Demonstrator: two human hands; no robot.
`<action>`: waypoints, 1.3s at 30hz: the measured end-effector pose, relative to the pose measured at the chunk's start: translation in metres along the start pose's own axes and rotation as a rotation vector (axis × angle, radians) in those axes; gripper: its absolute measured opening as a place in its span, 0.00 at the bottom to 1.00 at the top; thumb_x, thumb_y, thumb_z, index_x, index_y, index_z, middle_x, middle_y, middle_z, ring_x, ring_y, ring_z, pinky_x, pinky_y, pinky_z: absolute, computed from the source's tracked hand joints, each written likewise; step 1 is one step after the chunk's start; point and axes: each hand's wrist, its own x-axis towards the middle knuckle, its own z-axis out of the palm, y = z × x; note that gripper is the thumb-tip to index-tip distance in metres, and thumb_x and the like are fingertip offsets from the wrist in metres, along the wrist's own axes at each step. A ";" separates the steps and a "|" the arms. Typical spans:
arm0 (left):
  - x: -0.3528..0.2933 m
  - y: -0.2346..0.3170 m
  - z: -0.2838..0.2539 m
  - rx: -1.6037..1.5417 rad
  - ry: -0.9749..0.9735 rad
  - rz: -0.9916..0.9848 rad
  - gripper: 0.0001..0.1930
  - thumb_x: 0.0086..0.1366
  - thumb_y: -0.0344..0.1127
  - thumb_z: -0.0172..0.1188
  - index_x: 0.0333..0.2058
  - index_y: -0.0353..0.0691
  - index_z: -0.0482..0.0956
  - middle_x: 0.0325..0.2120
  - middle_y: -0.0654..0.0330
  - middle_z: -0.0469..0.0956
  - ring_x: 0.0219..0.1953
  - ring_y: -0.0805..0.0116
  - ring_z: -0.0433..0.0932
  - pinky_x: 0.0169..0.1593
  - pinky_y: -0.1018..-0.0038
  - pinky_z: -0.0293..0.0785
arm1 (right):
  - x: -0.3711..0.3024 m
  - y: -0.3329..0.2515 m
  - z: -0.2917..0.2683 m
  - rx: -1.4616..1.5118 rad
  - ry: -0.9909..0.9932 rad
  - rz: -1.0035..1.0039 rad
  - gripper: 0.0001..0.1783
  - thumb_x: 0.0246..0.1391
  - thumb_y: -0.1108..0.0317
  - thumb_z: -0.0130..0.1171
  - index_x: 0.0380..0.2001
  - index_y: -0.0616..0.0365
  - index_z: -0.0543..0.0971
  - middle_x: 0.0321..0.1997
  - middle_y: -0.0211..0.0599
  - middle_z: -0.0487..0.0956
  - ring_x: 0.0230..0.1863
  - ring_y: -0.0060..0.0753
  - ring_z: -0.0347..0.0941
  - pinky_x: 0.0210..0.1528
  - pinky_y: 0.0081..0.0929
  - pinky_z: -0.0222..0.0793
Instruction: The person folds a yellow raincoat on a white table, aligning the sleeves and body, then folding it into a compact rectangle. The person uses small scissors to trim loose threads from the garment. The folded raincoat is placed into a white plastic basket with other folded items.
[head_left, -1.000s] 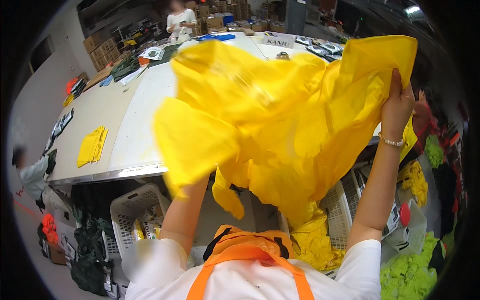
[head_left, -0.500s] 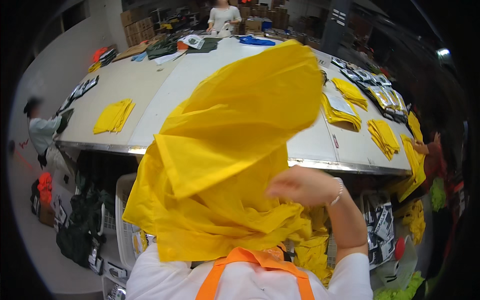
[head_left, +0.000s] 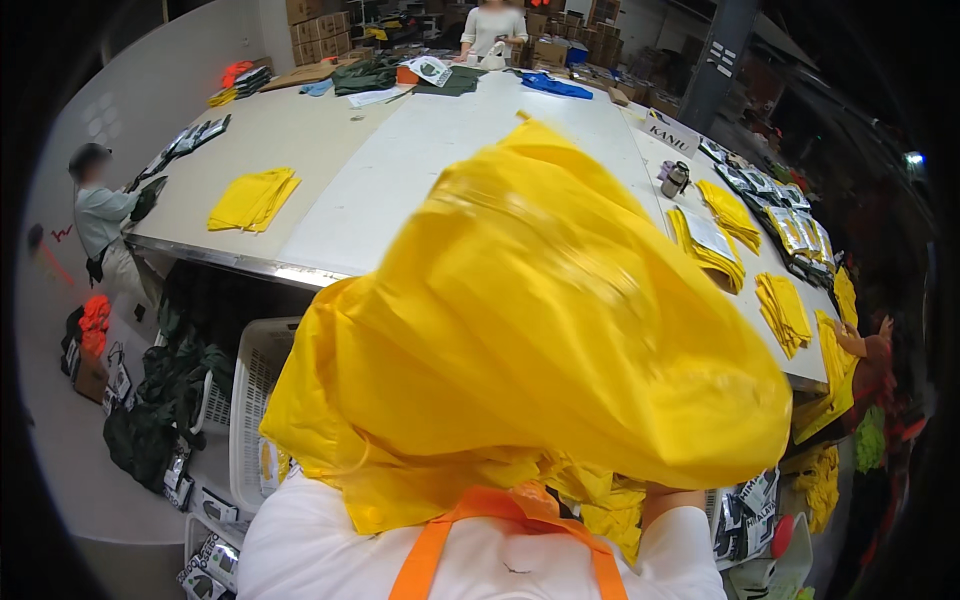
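Observation:
A large yellow garment (head_left: 520, 330) of thin, smooth cloth billows up in front of my chest, blurred by motion, and covers the middle of the view. Shiny strips run along its upper part. My left hand is hidden behind the cloth. Of my right arm only a bit of forearm (head_left: 672, 498) shows below the garment's lower right edge, and that hand is covered too. More crumpled yellow cloth (head_left: 612, 515) hangs below, close to my orange apron strap (head_left: 412, 570).
A long white table (head_left: 400, 180) stretches ahead with folded yellow garments (head_left: 252, 200) at left and more stacks (head_left: 708, 245) at right, beside a flask (head_left: 675, 180). White baskets (head_left: 245, 420) stand below. People work at the table's left, far end and right.
The garment's raised part has swung right and down, spreading wider. My right hand, visible before beside the cloth, is now covered by it. The view has shifted slightly.

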 end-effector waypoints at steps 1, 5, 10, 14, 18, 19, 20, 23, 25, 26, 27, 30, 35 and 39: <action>0.006 -0.009 0.007 -0.100 -0.016 -0.041 0.60 0.41 0.82 0.37 0.61 0.33 0.55 0.60 0.50 0.60 0.61 0.57 0.59 0.61 0.59 0.55 | 0.008 0.009 -0.020 -0.052 0.207 0.036 0.13 0.56 0.72 0.53 0.44 0.63 0.74 0.38 0.35 0.79 0.39 0.24 0.75 0.42 0.21 0.70; -0.020 -0.036 0.009 -0.555 -0.116 -0.285 0.64 0.39 0.85 0.34 0.62 0.33 0.54 0.61 0.50 0.59 0.62 0.57 0.58 0.62 0.58 0.53 | 0.072 0.052 -0.076 0.188 0.758 -0.038 0.13 0.57 0.71 0.52 0.46 0.63 0.73 0.40 0.33 0.79 0.40 0.23 0.74 0.43 0.19 0.70; -0.037 -0.096 0.067 -0.581 -0.556 -0.521 0.64 0.39 0.87 0.37 0.65 0.38 0.48 0.63 0.53 0.56 0.64 0.58 0.55 0.64 0.57 0.47 | 0.097 -0.005 -0.098 0.513 0.773 -0.298 0.15 0.59 0.70 0.52 0.48 0.63 0.72 0.41 0.31 0.78 0.41 0.20 0.73 0.45 0.18 0.69; 0.008 -0.112 0.108 -0.285 -0.519 -0.659 0.44 0.58 0.71 0.42 0.60 0.39 0.59 0.52 0.58 0.70 0.53 0.64 0.69 0.56 0.69 0.60 | 0.116 -0.093 -0.032 0.497 0.394 -0.552 0.17 0.56 0.76 0.56 0.50 0.59 0.72 0.41 0.28 0.77 0.41 0.16 0.72 0.44 0.16 0.69; 0.040 -0.143 0.075 0.097 -0.036 -0.273 0.29 0.58 0.63 0.55 0.37 0.37 0.77 0.25 0.63 0.75 0.25 0.72 0.71 0.30 0.76 0.67 | 0.097 -0.137 -0.011 -0.136 -0.216 -0.447 0.17 0.46 0.75 0.61 0.39 0.60 0.68 0.31 0.41 0.70 0.33 0.37 0.69 0.34 0.27 0.65; 0.047 -0.127 0.055 0.111 0.041 -0.210 0.29 0.58 0.63 0.55 0.37 0.37 0.77 0.25 0.62 0.75 0.25 0.72 0.71 0.29 0.76 0.67 | 0.094 -0.131 -0.012 -0.203 -0.310 -0.465 0.16 0.46 0.75 0.61 0.38 0.60 0.68 0.33 0.43 0.70 0.35 0.40 0.69 0.36 0.29 0.66; 0.051 -0.108 0.035 0.113 0.089 -0.157 0.30 0.58 0.63 0.55 0.36 0.37 0.77 0.25 0.62 0.74 0.25 0.72 0.70 0.29 0.76 0.67 | 0.091 -0.120 -0.011 -0.271 -0.402 -0.477 0.15 0.45 0.75 0.60 0.37 0.60 0.67 0.35 0.44 0.70 0.38 0.42 0.69 0.39 0.31 0.66; 0.031 -0.040 -0.025 0.122 0.175 -0.006 0.30 0.57 0.64 0.56 0.35 0.37 0.77 0.24 0.62 0.74 0.23 0.72 0.70 0.28 0.77 0.66 | 0.076 -0.048 -0.017 -0.544 -0.512 -0.086 0.15 0.44 0.73 0.57 0.38 0.60 0.69 0.40 0.47 0.72 0.42 0.48 0.69 0.43 0.35 0.67; 0.005 0.003 -0.052 0.175 0.201 0.093 0.30 0.56 0.64 0.56 0.35 0.37 0.76 0.23 0.62 0.74 0.23 0.72 0.70 0.27 0.77 0.66 | 0.071 0.009 -0.026 -0.702 -0.471 0.107 0.14 0.44 0.72 0.56 0.37 0.60 0.70 0.38 0.48 0.74 0.42 0.51 0.70 0.43 0.37 0.68; -0.008 0.016 -0.063 0.216 0.218 0.144 0.30 0.56 0.64 0.56 0.34 0.37 0.76 0.23 0.62 0.73 0.22 0.72 0.69 0.26 0.77 0.65 | 0.070 0.029 -0.034 -0.803 -0.424 0.200 0.14 0.43 0.72 0.56 0.36 0.60 0.71 0.36 0.48 0.76 0.42 0.53 0.71 0.43 0.38 0.68; -0.022 0.037 -0.074 0.285 0.251 0.204 0.31 0.56 0.65 0.56 0.34 0.36 0.76 0.22 0.62 0.73 0.22 0.72 0.69 0.26 0.77 0.65 | 0.073 0.035 -0.043 -0.760 -0.221 0.194 0.12 0.44 0.74 0.56 0.35 0.60 0.71 0.35 0.49 0.76 0.41 0.54 0.71 0.42 0.39 0.68; -0.058 0.103 -0.089 0.515 0.319 0.440 0.31 0.55 0.65 0.57 0.33 0.36 0.76 0.21 0.62 0.73 0.21 0.72 0.69 0.24 0.77 0.64 | 0.082 0.054 -0.086 -0.653 0.403 -0.054 0.08 0.45 0.79 0.51 0.32 0.61 0.69 0.30 0.47 0.75 0.35 0.50 0.72 0.37 0.35 0.68; -0.080 0.148 -0.050 1.439 0.446 1.046 0.34 0.49 0.68 0.61 0.29 0.35 0.73 0.18 0.60 0.69 0.16 0.71 0.66 0.19 0.77 0.62 | 0.046 0.052 -0.139 -0.280 0.642 -0.326 0.11 0.45 0.82 0.52 0.32 0.60 0.65 0.33 0.30 0.66 0.37 0.25 0.63 0.37 0.22 0.62; -0.098 0.178 -0.044 1.316 0.915 1.132 0.15 0.61 0.42 0.61 0.26 0.35 0.75 0.18 0.63 0.74 0.19 0.77 0.70 0.24 0.79 0.68 | 0.004 0.043 -0.125 0.148 0.742 -0.394 0.14 0.54 0.67 0.60 0.34 0.59 0.65 0.40 0.32 0.66 0.39 0.22 0.63 0.42 0.17 0.60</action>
